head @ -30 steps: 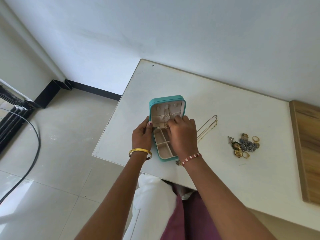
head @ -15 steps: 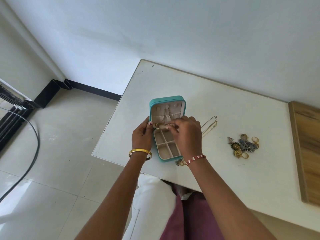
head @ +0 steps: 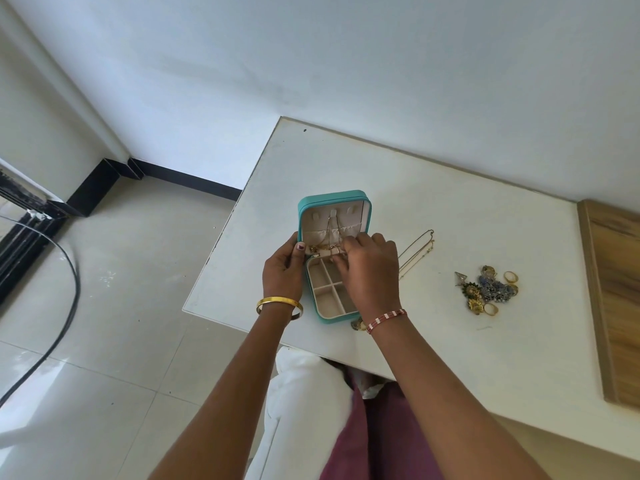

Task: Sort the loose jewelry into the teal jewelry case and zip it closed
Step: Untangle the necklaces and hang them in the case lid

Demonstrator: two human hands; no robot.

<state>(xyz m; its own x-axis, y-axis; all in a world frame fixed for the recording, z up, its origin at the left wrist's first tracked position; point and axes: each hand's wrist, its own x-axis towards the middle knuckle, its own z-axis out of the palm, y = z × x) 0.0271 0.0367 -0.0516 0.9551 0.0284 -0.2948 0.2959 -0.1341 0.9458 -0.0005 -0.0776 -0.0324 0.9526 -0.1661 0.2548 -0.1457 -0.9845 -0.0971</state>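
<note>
Left hand (head: 282,268) grips the open teal case (head: 334,216); right hand (head: 369,268) apparently pinches a chain (half hidden).

We find no readable text, label, brand, number or sign anywhere, neither on the teal jewelry case (head: 334,202) nor the table (head: 450,209).
</note>
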